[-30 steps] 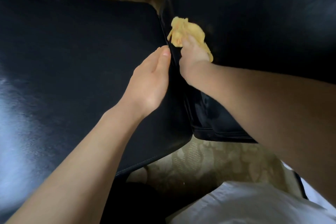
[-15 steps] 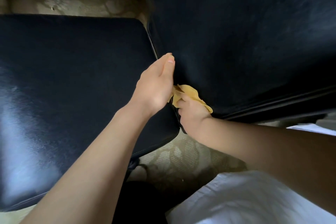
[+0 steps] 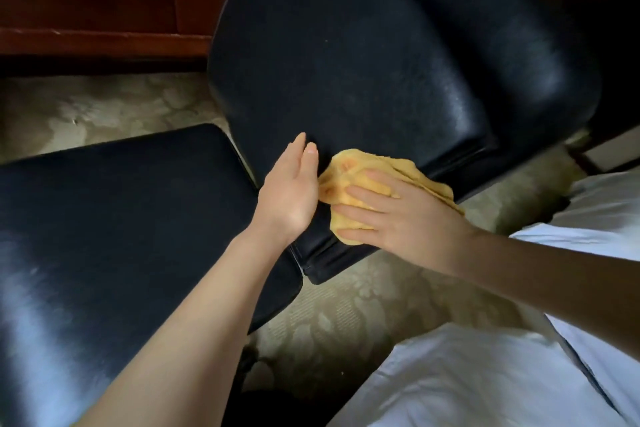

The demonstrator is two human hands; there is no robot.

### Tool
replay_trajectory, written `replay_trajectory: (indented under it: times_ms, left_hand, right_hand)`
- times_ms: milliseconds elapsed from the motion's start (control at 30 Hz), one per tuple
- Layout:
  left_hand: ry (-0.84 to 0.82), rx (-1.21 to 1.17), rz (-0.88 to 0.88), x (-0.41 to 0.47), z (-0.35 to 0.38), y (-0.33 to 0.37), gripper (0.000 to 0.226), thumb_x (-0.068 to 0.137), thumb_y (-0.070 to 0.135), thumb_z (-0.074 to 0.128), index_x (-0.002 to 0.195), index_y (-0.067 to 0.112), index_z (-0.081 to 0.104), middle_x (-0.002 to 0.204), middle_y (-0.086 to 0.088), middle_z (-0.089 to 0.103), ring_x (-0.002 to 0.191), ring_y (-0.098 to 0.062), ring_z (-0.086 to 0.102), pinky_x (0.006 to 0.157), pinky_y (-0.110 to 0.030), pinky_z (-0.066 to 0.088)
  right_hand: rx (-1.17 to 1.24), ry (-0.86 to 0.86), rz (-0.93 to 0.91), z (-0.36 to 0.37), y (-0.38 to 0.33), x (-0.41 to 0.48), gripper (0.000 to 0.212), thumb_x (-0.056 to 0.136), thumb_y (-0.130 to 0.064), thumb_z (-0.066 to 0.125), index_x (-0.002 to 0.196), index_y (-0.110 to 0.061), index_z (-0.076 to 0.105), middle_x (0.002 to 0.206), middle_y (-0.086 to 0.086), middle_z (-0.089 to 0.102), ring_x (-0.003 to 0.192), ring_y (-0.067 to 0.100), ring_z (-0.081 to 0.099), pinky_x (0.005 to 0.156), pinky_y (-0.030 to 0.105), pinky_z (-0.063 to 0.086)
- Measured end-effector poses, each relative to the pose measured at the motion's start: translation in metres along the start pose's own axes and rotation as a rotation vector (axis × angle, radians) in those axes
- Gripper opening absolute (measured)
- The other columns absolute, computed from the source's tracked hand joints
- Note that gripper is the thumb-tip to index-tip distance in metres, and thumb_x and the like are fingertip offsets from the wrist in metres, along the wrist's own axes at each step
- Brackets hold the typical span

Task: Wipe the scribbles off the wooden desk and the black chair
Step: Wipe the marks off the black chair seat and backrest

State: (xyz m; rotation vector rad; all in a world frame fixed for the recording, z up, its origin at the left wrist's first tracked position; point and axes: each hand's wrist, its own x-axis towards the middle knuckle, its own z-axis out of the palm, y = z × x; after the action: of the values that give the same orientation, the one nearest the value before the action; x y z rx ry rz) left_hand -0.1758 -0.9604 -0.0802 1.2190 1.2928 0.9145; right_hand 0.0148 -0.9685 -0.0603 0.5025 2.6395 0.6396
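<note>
Chair back (image 3: pixel 363 80): big, black and shiny. It fills the middle and top right. Its low edge is near the two hands.
Chair seat (image 3: pixel 121 218): black too, flat, on the left. Light shines on its near part.
Carpet (image 3: pixel 104 107): pale with a soft leafy print. It shows between the seat and the back, and under them.
White clothes (image 3: pixel 485 385): bottom right, close to the camera (they belong to the person).
Brown wood (image 3: pixel 104 10): top left, behind the chair, standing on the carpet.
Right hand (image 3: pixel 398 215): lies flat on the rag, fingers straight and spread. It presses the rag down and does not curl round it.
Left hand (image 3: pixel 294 198): fingers straight and together, holding nothing. It is held on its edge against the low part of the chair back, just beside the rag.
Rag (image 3: pixel 349 166): yellow and crumpled. It sits on the low edge of the chair back, under the right hand, touching the left hand.
</note>
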Motion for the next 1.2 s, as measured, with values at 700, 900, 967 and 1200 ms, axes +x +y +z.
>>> replay_trajectory:
  times_ms: [700,900,967,1200]
  left_hand:
    - [0.051,0.215,0.258,0.034,0.002,0.165,0.049,0.102,0.035,0.031,0.149,0.025,0.024,0.156,0.007,0.021,0.144,-0.006,0.014,0.119,-0.036,0.012]
    - [-0.032,0.216,0.228,0.024,0.008,0.195,0.051,0.101,0.035,0.035,0.149,0.029,0.020,0.155,0.010,0.023,0.142,-0.006,0.020,0.112,-0.023,0.015]
    - [-0.038,0.210,0.205,0.020,0.013,0.199,0.051,0.101,0.035,0.035,0.149,0.029,0.021,0.155,0.009,0.024,0.141,-0.007,0.021,0.112,-0.025,0.017]
    - [-0.036,0.247,0.154,0.011,0.038,0.203,0.052,0.102,0.033,0.035,0.150,0.021,0.018,0.157,0.003,0.019,0.144,-0.011,0.014,0.117,-0.030,0.013]
  right_hand:
    - [0.081,0.365,0.545,-0.085,0.169,-0.030,0.026,0.078,-0.017,0.071,0.102,-0.024,0.072,0.113,0.003,0.068,0.108,0.032,0.061,0.091,0.048,0.050]
    - [0.842,0.662,0.876,-0.087,0.181,-0.024,0.036,0.089,-0.002,0.057,0.123,-0.015,0.063,0.135,0.004,0.055,0.129,0.020,0.047,0.111,0.027,0.031]
    - [1.042,0.651,1.031,-0.093,0.177,-0.026,0.040,0.090,-0.004,0.058,0.127,-0.020,0.060,0.138,-0.002,0.053,0.130,0.012,0.045,0.109,0.017,0.029]
    - [0.977,0.517,1.167,-0.112,0.142,-0.043,0.038,0.094,-0.016,0.054,0.128,-0.033,0.058,0.137,-0.007,0.053,0.121,0.018,0.053,0.102,0.032,0.042]
